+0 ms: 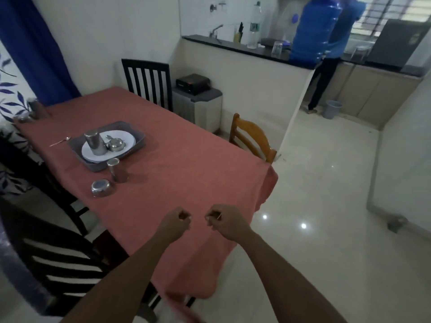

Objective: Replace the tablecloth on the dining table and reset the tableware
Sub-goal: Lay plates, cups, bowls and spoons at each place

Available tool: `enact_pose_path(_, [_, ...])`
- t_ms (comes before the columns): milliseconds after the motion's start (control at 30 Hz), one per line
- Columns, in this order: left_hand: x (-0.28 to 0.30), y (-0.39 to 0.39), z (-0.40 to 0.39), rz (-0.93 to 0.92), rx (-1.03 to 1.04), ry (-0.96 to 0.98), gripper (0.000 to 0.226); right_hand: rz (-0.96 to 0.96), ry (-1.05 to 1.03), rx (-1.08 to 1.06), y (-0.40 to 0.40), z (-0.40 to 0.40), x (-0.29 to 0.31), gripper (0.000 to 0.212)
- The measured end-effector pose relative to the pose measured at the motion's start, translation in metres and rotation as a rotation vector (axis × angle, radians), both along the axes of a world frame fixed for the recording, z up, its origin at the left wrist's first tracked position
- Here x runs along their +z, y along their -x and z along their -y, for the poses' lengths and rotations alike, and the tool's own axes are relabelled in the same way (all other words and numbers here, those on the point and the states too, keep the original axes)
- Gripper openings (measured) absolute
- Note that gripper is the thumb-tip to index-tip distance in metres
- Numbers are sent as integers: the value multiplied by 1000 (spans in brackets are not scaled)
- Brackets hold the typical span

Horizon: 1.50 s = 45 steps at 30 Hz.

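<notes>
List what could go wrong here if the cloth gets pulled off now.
1. The steel tumbler and upturned steel bowl stand loose on the reddish-pink tablecloth; pulling could topple them.
2. The grey tray with its white plate could slide toward the edge.
3. Both fists, left hand and right hand, may tug unevenly.

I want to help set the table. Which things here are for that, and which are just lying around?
For the job: tablecloth, tray, plate, tumblers, bowls, spoon.

Just around: chairs, bin, water jug, bottle.
</notes>
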<state>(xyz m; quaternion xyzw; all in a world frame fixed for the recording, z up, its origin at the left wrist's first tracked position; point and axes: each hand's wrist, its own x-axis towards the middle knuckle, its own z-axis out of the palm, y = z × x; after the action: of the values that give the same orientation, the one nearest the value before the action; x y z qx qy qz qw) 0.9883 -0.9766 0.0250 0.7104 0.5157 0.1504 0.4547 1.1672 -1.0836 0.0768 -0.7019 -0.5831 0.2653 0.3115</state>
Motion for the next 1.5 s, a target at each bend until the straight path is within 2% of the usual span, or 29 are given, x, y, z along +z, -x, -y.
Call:
enact_pose_path(233, [-6,-121,-25,22,105,-18,6,-10,-2,82,-114,-34,-9,11])
enact_pose_path(533, [-21,-315,-107,162,273,128,3,156,90,277,-292,-130,-13,14])
enact_pose_path(733, [-15,-402,-182,93,395,83,4,139,77,371,-397,-225,-9,13])
enact_pose_path(800, [-12,-406,-193,66,414,56,6,110,61,411,-404,-242,-8,13])
enact_pose_path(1067, [-28,-513,-261,124,784,97,8,76,83,714,-526,-357,-2,16])
enact_pose_path(1167, [-18,-557,-276,168,915,79,3,127,86,850,-570,-398,5,15])
enact_pose_path(1300, [-12,-595,-304,149,1034,71,5,138,76,957,-600,-467,4,10])
enact_pose_path(1400, [-14,-603,-335,138,1127,77,9,52,51,998,-598,-520,3,7])
enact_pose_path(1500, [-17,-607,-376,121,1213,45,11,80,33,1110,-594,-567,1,8])
